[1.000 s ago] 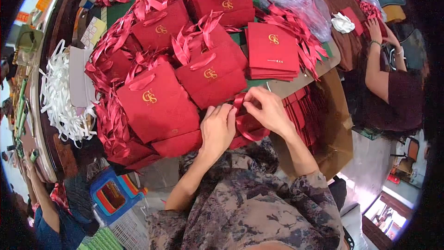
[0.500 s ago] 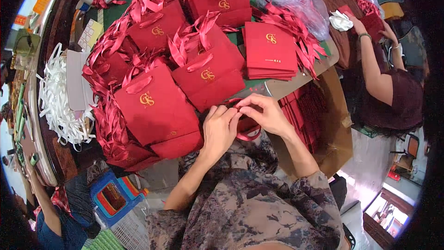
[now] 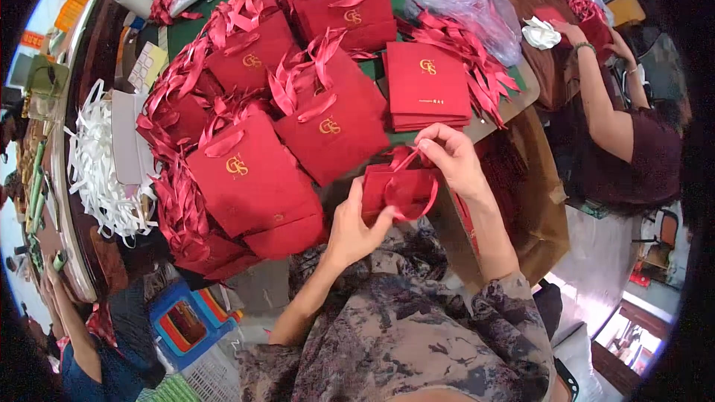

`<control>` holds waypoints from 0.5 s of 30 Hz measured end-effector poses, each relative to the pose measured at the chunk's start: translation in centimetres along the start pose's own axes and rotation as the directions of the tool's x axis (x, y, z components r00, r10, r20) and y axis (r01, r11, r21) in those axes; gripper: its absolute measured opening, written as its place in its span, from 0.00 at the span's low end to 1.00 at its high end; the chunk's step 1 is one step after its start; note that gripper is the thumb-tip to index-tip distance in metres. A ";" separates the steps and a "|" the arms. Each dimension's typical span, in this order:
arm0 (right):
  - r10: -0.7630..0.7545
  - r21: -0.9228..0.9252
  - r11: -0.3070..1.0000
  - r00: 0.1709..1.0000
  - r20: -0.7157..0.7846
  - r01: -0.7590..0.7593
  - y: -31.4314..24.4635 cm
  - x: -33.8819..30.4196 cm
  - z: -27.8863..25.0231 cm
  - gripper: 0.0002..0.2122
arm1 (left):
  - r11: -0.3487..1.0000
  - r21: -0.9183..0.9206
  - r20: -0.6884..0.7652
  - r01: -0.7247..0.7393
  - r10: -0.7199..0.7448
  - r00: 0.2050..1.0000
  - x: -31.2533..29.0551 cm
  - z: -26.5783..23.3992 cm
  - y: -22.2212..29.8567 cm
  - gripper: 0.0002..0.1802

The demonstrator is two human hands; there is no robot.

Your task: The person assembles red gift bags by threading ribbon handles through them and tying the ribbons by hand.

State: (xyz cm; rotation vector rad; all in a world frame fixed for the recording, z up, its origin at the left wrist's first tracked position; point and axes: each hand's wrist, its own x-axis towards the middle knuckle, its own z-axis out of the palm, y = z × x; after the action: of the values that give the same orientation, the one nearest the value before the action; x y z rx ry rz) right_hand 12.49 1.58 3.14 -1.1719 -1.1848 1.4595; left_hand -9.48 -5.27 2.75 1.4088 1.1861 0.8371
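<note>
My left hand (image 3: 356,227) grips the side of a small red paper gift bag (image 3: 377,192), thumb across its front and fingers behind. The bag is held above my lap, its top edge facing up. From it a red ribbon loop (image 3: 434,197) hangs on the right. Between thumb and forefinger, my right hand (image 3: 456,160) pinches another stretch of red ribbon (image 3: 406,160) at the bag's top. Just beyond lies a stack of flat red bags (image 3: 427,89) with gold print. Left of it, red bags with ribbon handles (image 3: 253,171) lie in overlapping piles.
Loose red ribbons (image 3: 488,67) and a clear plastic bag (image 3: 477,7) lie behind the stack. A brown carton (image 3: 547,186) with red bags inside stands at my right. White ribbons (image 3: 104,171) are heaped at far left. Co-workers sit at right (image 3: 614,130) and lower left (image 3: 89,357).
My hands were close together over the ribbon; they have parted. The right has risen, drawing ribbon up, and the left has shifted onto the bag's side. The bag now shows more fully.
</note>
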 end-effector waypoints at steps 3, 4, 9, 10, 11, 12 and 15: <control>0.028 -0.083 0.996 0.999 -0.016 -0.029 -0.4 0.8 0.5 0.05 | 0.999 0.012 0.033 -0.045 0.044 0.998 -0.7 0.0 -0.3 0.31; 0.023 -0.083 0.996 1.000 -0.018 -0.024 -0.5 1.2 0.6 0.05 | 0.998 -0.041 0.082 -0.049 0.052 0.995 -1.0 -0.1 -0.5 0.33; 0.015 -0.228 0.974 1.000 -0.011 -0.017 -1.5 3.5 1.0 0.07 | 0.998 0.056 0.079 -0.038 0.033 0.996 -3.0 -0.7 -0.4 0.38; -0.071 -0.272 0.960 0.997 -0.017 0.064 -1.0 4.3 1.1 0.07 | 0.997 0.062 0.072 -0.041 0.037 0.997 -3.6 -0.8 -0.4 0.38; -0.136 -0.263 0.957 0.990 -0.043 0.120 -0.4 5.2 0.9 0.09 | 0.996 0.071 0.088 -0.048 0.041 0.995 -4.2 -0.9 -0.6 0.39; -0.140 -0.262 0.957 0.989 -0.044 0.124 -0.2 5.5 0.6 0.09 | 0.995 0.081 0.103 -0.055 0.046 0.994 -4.6 -0.9 -0.7 0.39; -0.049 -0.323 0.946 0.998 -0.039 0.033 -1.0 6.1 1.4 0.10 | 0.999 0.027 0.117 0.019 -0.022 0.993 -4.7 -1.7 -0.9 0.39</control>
State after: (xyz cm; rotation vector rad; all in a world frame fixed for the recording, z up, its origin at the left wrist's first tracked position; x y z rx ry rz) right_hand 10.28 7.45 3.45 -1.3832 -1.4446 1.2291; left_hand -12.48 -9.35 2.67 1.4447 1.1233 0.7171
